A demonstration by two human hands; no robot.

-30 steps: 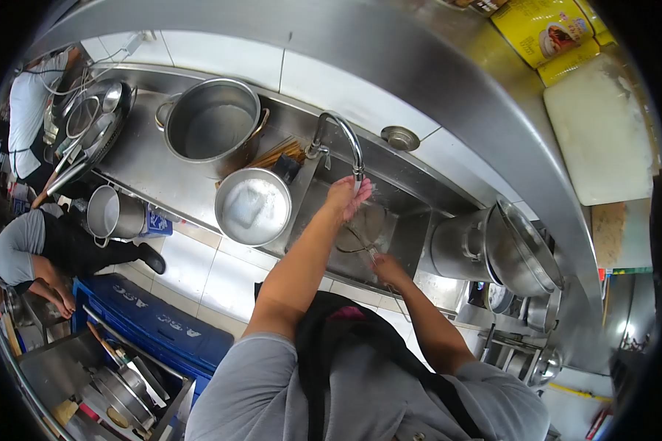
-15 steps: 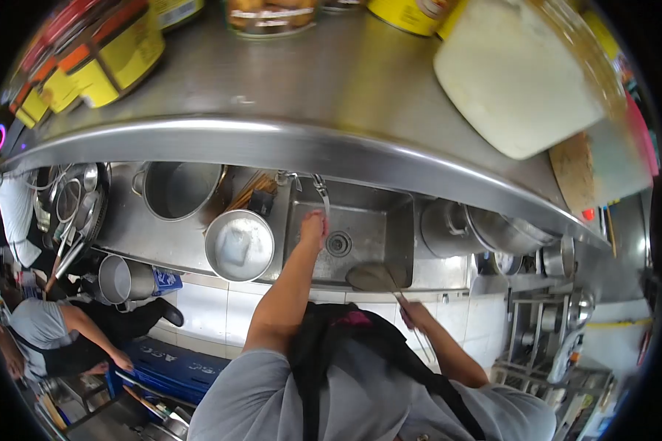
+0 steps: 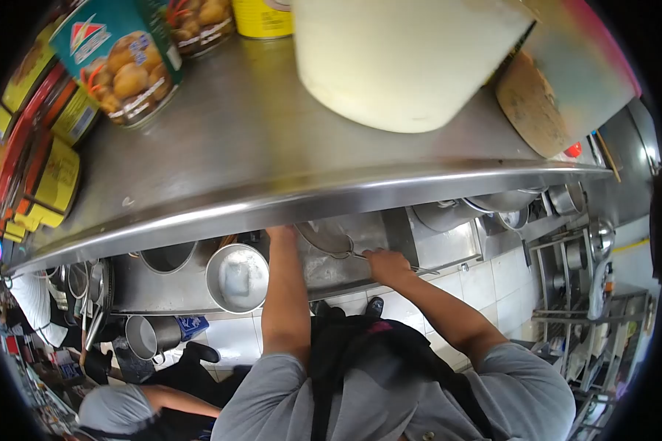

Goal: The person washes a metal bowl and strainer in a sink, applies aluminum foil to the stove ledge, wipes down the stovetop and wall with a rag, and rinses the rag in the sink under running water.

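My right hand (image 3: 386, 266) is closed around the handle of a long-handled strainer (image 3: 327, 239), whose round head is over the left part of the steel sink (image 3: 360, 273). The far side of the strainer is cut off from view by the shelf edge. My left hand (image 3: 281, 231) reaches to the left side of the sink, beside the strainer. The shelf hides its fingers, so I cannot see what it touches. The faucet is also hidden now. Left of my left forearm stands a metal bowl (image 3: 217, 275) with a whitish block-like thing (image 3: 237, 279) in it.
A steel shelf (image 3: 228, 162) crosses above the sink, bearing cans (image 3: 125, 66), a large white tub (image 3: 397, 66) and a container with brown contents (image 3: 533, 103). Pots (image 3: 449, 213) stand right of the sink. A co-worker (image 3: 118, 408) is at lower left, near a pot (image 3: 143, 338).
My right hand has brought the strainer up from the sink's front edge into the sink, towards my left hand. The view has shifted, and the shelf now covers the faucet and my left fingers.
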